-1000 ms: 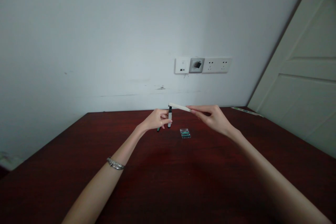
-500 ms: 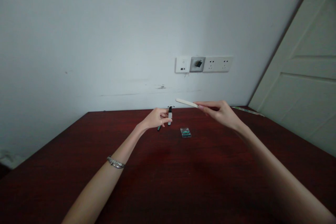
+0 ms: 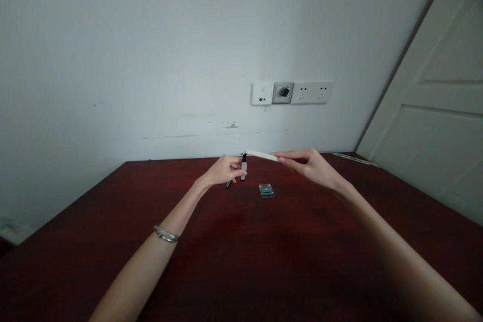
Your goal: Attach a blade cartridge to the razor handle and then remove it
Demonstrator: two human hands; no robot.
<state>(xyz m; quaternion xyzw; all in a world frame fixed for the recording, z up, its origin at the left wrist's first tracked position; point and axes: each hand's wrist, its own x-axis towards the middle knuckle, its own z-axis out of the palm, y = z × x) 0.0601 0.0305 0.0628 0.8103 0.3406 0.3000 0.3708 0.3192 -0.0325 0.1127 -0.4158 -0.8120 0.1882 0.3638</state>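
Observation:
My left hand is closed around a small upright tool with a grey and black handle and a dark crosswise head at its top. It looks like a razor, but the head is too small to make out. My right hand pinches one end of a flat, slim white stick between thumb and fingers. The stick's far tip meets or overlaps the tool's head; I cannot tell whether they touch. Just below my left fingers, a thin dark green object shows, partly hidden by the hand.
A small clear case with green pieces inside lies on the dark red table. A long pale strip rests at the table's far right edge. Behind stands a white wall with sockets; a white door is at the right.
My right hand has moved left and slightly down, bringing the white stick's tip to the tool's head. My left hand has stayed almost still.

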